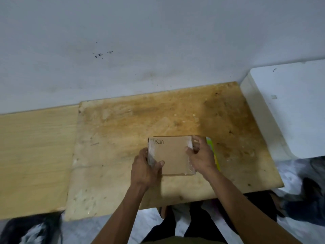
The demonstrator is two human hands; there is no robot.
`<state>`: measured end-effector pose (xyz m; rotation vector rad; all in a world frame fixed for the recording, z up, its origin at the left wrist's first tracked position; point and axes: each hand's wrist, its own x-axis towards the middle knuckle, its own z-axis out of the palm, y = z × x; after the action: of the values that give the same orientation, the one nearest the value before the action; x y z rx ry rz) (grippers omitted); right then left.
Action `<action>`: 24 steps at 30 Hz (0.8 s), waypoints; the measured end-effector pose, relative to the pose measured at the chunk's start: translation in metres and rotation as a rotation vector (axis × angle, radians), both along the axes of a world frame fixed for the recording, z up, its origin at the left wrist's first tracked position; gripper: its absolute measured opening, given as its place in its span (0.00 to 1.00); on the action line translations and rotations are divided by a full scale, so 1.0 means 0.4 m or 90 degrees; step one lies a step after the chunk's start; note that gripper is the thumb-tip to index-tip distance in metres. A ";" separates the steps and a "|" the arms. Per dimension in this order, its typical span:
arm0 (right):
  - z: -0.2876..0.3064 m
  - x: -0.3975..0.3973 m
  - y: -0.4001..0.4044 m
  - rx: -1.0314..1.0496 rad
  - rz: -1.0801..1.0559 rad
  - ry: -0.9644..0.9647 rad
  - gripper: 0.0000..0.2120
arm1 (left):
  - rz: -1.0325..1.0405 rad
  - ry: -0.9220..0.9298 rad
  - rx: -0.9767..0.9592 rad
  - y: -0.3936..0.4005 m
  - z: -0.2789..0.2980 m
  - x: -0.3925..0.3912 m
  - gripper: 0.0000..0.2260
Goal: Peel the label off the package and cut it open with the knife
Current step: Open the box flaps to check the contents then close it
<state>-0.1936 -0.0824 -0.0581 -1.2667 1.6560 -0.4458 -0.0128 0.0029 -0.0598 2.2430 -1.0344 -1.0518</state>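
A flat brown cardboard package (pixel 173 155) lies on the stained wooden board (pixel 123 138), with handwriting along its top left and clear tape on its left and right edges. My left hand (pixel 146 167) grips the package's left edge, thumb on top. My right hand (pixel 200 155) pinches at the tape on the right edge near the top corner. A yellow-green object (pixel 212 147) shows just behind my right hand, mostly hidden. I cannot make out a knife or a separate label.
A paler wooden board (pixel 35 155) adjoins on the left. A white block (pixel 284 110) stands at the right against the grey wall (pixel 140 50). Dark cloth and my legs lie below the board's front edge.
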 end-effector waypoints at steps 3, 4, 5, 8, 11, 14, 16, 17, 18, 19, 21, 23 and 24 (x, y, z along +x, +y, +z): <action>-0.016 -0.014 0.041 -0.094 -0.022 0.006 0.15 | -0.022 0.012 -0.010 0.011 -0.005 0.010 0.41; -0.022 -0.017 0.058 -0.115 -0.034 0.000 0.12 | -0.027 0.016 -0.011 0.014 -0.007 0.011 0.41; -0.025 -0.022 0.075 -0.127 -0.045 -0.006 0.11 | -0.031 0.018 -0.011 0.016 -0.008 0.010 0.41; -0.030 -0.036 0.112 -0.142 -0.063 -0.025 0.10 | -0.033 0.002 -0.023 0.023 -0.013 0.007 0.35; -0.042 -0.047 0.117 -0.139 -0.064 -0.037 0.11 | -0.018 -0.024 -0.043 0.026 -0.019 0.010 0.24; -0.048 -0.056 0.112 -0.134 -0.048 -0.043 0.13 | 0.003 -0.026 -0.045 0.024 -0.020 0.013 0.19; -0.048 -0.061 0.113 -0.139 -0.043 -0.044 0.14 | 0.021 -0.017 -0.044 0.024 -0.021 0.014 0.18; -0.049 -0.062 0.114 -0.140 -0.043 -0.041 0.14 | 0.029 -0.015 -0.043 0.025 -0.023 0.014 0.17; -0.050 -0.063 0.114 -0.143 -0.041 -0.037 0.14 | 0.038 -0.017 -0.042 0.026 -0.025 0.014 0.17; -0.051 -0.063 0.114 -0.147 -0.039 -0.033 0.14 | 0.044 -0.022 -0.039 0.027 -0.027 0.014 0.17; -0.050 -0.063 0.114 -0.165 -0.030 -0.019 0.14 | 0.048 -0.032 -0.043 0.030 -0.027 0.011 0.17; -0.049 -0.064 0.113 -0.184 -0.011 -0.003 0.14 | 0.052 -0.035 -0.045 0.030 -0.028 0.009 0.17; -0.047 -0.064 0.112 -0.190 -0.002 0.000 0.14 | 0.055 -0.037 -0.043 0.030 -0.029 0.008 0.17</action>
<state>-0.2192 -0.0376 -0.0770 -1.4806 1.6337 -0.7156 -0.0096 0.0148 -0.0713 2.2543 -0.9724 -0.9061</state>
